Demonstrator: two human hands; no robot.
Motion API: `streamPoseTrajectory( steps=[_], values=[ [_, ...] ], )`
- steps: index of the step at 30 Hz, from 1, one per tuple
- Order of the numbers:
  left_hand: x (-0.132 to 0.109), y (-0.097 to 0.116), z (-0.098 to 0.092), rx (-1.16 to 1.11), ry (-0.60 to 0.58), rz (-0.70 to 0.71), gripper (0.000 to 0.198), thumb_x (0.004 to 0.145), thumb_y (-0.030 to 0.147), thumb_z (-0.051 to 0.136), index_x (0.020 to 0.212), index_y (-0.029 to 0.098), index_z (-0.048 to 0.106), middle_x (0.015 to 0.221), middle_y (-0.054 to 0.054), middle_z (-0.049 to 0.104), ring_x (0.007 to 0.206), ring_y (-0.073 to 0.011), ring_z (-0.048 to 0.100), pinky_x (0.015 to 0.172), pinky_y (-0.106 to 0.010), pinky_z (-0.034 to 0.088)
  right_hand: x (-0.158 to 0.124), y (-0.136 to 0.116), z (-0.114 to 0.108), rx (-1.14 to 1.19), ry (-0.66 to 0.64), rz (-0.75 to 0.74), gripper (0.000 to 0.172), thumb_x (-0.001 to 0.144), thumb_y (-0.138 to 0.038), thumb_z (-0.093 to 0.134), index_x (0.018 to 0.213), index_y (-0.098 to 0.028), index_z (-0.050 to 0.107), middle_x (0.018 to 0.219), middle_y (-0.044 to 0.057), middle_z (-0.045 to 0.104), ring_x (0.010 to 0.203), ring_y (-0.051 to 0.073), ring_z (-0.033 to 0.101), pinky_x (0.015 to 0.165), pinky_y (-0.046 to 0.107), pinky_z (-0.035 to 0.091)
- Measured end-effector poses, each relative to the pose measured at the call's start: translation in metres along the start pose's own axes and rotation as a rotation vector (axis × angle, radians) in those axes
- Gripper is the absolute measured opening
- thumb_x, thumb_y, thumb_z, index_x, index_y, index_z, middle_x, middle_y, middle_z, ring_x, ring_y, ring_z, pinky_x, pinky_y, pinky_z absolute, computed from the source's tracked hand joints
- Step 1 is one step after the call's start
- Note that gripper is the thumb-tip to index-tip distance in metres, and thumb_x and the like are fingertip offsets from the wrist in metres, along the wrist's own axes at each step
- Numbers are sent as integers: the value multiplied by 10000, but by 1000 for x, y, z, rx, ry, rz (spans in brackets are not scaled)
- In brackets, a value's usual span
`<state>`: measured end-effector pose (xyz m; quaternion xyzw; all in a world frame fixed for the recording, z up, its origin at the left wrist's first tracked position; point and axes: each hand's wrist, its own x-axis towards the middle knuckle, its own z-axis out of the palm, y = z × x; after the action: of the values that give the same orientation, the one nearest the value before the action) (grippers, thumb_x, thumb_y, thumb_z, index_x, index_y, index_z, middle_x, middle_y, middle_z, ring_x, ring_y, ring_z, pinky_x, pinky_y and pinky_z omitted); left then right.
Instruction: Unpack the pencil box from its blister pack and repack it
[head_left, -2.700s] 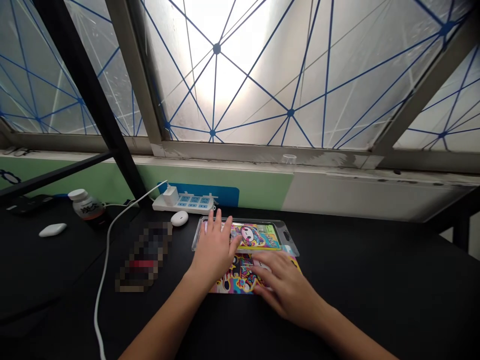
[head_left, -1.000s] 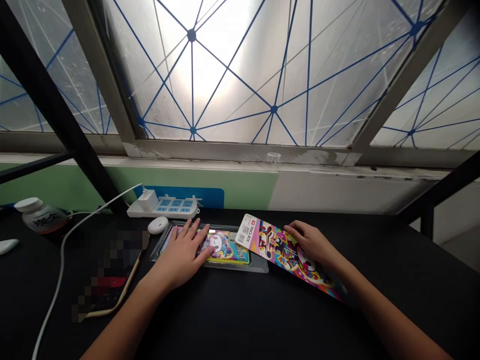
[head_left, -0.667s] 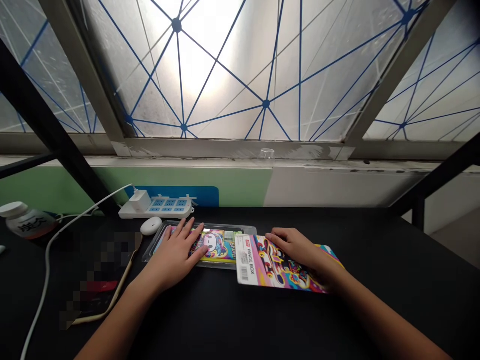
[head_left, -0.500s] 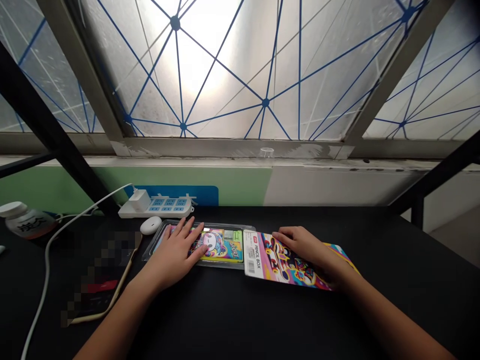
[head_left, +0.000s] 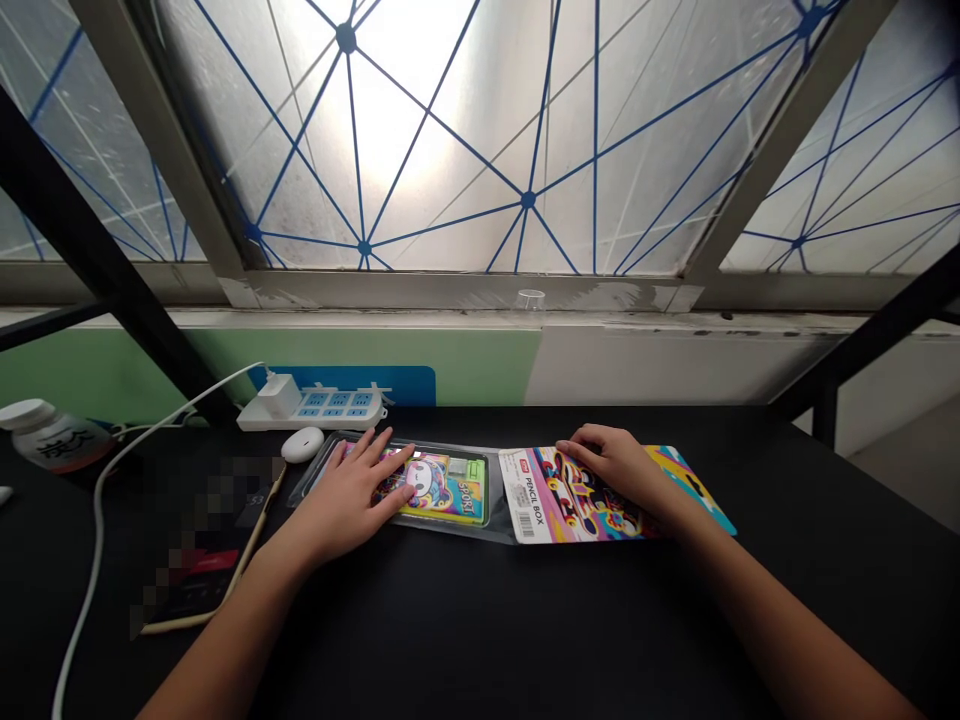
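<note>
My left hand (head_left: 360,498) lies flat with its fingers spread over a colourful pencil box (head_left: 433,484) that has a cartoon face and the word SPORT on it. The box sits in a clear plastic package (head_left: 504,510). To its right, a bright printed card (head_left: 529,490) marked PENCIL BOX overlaps the end of the plastic. My right hand (head_left: 607,465) is closed on the card near its far edge, with the fingers bent. The thumb and part of the card are hidden beneath that hand and forearm.
A white power strip (head_left: 341,408) with a charger and cable stands against the wall. A white earbud-like case (head_left: 302,445) and a phone (head_left: 202,580) with a pale edge lie on the left. A white-capped bottle (head_left: 56,440) is farther left. Black frame bars flank the desk.
My right hand has shifted the card slightly to the right and turned it more level, so more clear plastic shows between it and the pencil box. My left hand has stayed nearly still.
</note>
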<state>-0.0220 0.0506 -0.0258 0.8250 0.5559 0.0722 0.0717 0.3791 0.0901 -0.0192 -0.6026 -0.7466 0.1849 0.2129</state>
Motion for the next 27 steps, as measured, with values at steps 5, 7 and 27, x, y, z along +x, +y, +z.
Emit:
streamPoseTrajectory(
  steps=[5, 7, 27],
  values=[
    [2, 1, 6, -22, 35, -4, 587, 976, 616, 414, 1501, 352, 433, 1631, -89, 279, 1517, -343, 179, 1167, -635, 177, -6, -9, 9, -11, 10, 17, 430, 912, -596, 487, 744, -237, 653, 745, 28, 705, 695, 206, 628, 627, 300, 441],
    [2, 7, 10, -37, 64, -16, 578, 971, 592, 446, 1487, 333, 462, 1623, -102, 297, 1514, -352, 188, 1167, -641, 168, -9, -19, 19, -20, 5, 28, 424, 918, -579, 480, 727, -237, 641, 734, 28, 698, 683, 205, 624, 613, 300, 428],
    [8, 20, 7, -1256, 500, -280, 395, 999, 497, 432, 1194, 201, 605, 1334, -131, 632, 1323, -289, 528, 1109, -463, 385, -8, -27, 6, -38, -282, -82, 593, 787, -644, 656, 1188, -208, 640, 1204, 122, 634, 1105, 305, 618, 964, 379, 486]
  ],
)
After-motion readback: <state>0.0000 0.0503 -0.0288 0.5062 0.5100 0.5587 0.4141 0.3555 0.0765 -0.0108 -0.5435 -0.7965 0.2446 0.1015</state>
